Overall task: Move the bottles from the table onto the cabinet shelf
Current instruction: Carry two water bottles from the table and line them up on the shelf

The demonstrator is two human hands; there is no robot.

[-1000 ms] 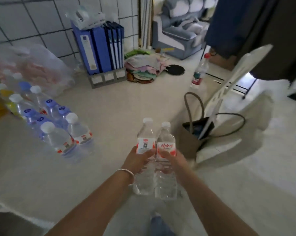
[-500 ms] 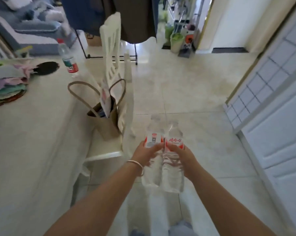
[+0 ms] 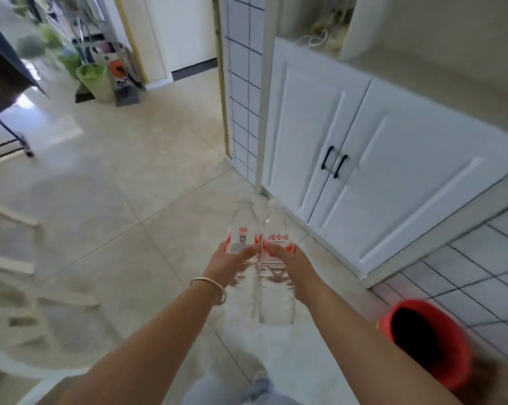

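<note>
Head view: left hand (image 3: 232,263) grips 1 bottle (image 3: 242,244), right hand (image 3: 287,264) grips another bottle (image 3: 277,258), both upright and touching at centre frame. White cabinet (image 3: 363,159) stands upper right. Risk: red bucket (image 3: 428,343), lower right, may trip the person.

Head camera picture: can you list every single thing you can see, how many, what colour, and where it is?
water bottles: two, clear with red and white labels, upright side by side, one in each hand, above the floor.
cabinet: one, white, two closed doors with black handles, on the right.
bucket: one, red, on the floor at lower right.
floor: beige tiles, across the middle.
tiled wall: white with dark lines, left of the cabinet.
green bin: one, far left, blurred.
bracelet: one, silver, on the left wrist.
left hand: grips the left bottle.
right hand: grips the right bottle.
</note>
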